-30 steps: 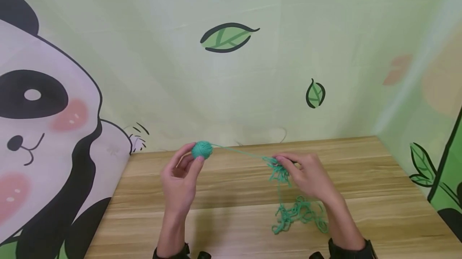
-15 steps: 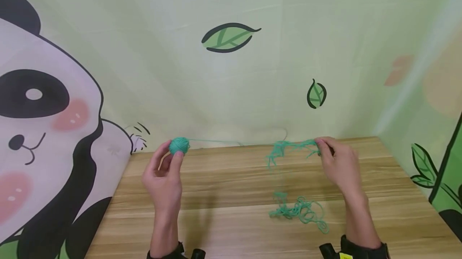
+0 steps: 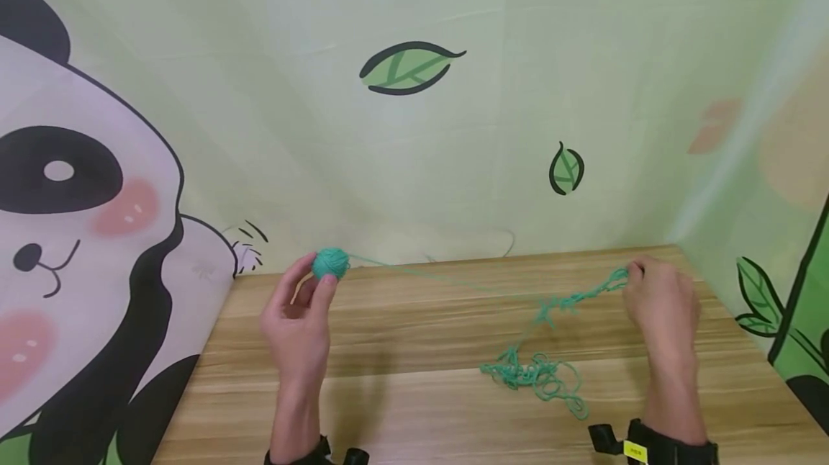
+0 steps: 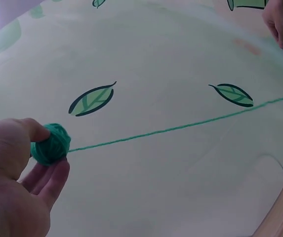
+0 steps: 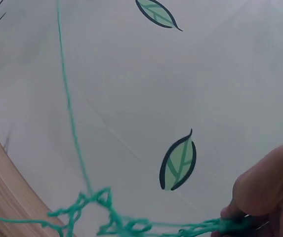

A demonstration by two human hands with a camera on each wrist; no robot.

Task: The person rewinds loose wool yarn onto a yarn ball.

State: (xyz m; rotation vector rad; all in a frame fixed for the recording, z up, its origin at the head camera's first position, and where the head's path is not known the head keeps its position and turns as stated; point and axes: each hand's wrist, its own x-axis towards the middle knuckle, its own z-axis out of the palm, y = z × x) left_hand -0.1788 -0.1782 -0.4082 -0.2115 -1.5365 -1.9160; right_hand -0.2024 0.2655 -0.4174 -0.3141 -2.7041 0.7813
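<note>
My left hand (image 3: 296, 321) pinches a small ball of teal yarn (image 3: 330, 263) between thumb and fingers, raised over the table. From the ball a single strand of yarn (image 4: 171, 129) runs taut to the right. It joins a tangled, looped bunch of the same yarn (image 3: 570, 301), which hangs stretched out from my right hand (image 3: 662, 307). The right thumb and fingers grip the end of that bunch, as the right wrist view shows. Below it, a loose heap of yarn (image 3: 537, 376) lies on the wood, linked to the bunch by a strand.
A wood-grain table (image 3: 421, 414) spans the space under both hands. Behind it hangs a pale green backdrop (image 3: 291, 127) printed with leaves and a panda (image 3: 84, 235). Black straps (image 3: 680, 445) circle both wrists.
My right hand has moved well to the right, drawing the tangled bunch out long. My left hand shifted left with the ball, then slightly back right. The heap stays on the table.
</note>
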